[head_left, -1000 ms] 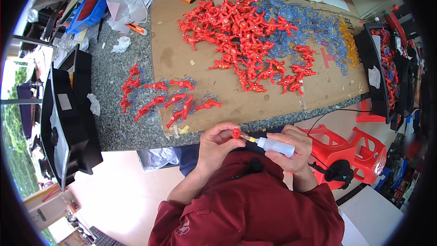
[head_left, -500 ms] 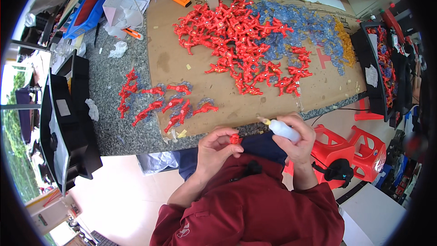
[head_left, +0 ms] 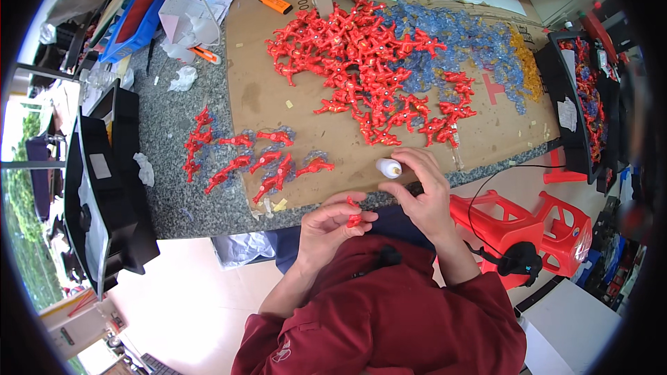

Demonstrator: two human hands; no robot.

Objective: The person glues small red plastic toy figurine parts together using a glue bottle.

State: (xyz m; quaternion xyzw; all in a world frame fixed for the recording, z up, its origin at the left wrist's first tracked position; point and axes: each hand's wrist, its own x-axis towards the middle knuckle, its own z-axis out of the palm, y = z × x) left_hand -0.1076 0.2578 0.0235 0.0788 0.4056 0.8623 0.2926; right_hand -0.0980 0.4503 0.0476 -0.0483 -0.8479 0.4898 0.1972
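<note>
My left hand (head_left: pixel 325 230) is closed at the table's near edge, pinching a small red plastic figure (head_left: pixel 354 220) between thumb and fingers. My right hand (head_left: pixel 425 194) is open, thumb and fingers spread. Just beyond its fingertips a white squeeze bottle (head_left: pixel 388 168) with a yellowish tip stands on the cardboard; whether a finger still touches it is hard to see. Left of it lie several red figures with clear bluish pieces attached (head_left: pixel 266 162). A big heap of red figures (head_left: pixel 340 48) spreads farther back.
Clear blue pieces (head_left: pixel 451 38) and yellow ones (head_left: pixel 526 62) are piled at the back right. A black bin (head_left: pixel 566 125) stands right, black trays (head_left: pixel 104 194) left. An orange cutter (head_left: pixel 205 54) and crumpled tissue (head_left: pixel 183 78) lie on the granite. Red stools (head_left: pixel 497 219) stand below the table's right side.
My right hand has moved forward and left, set the bottle upright on the cardboard and spread its fingers. The red figure in my left hand has been turned.
</note>
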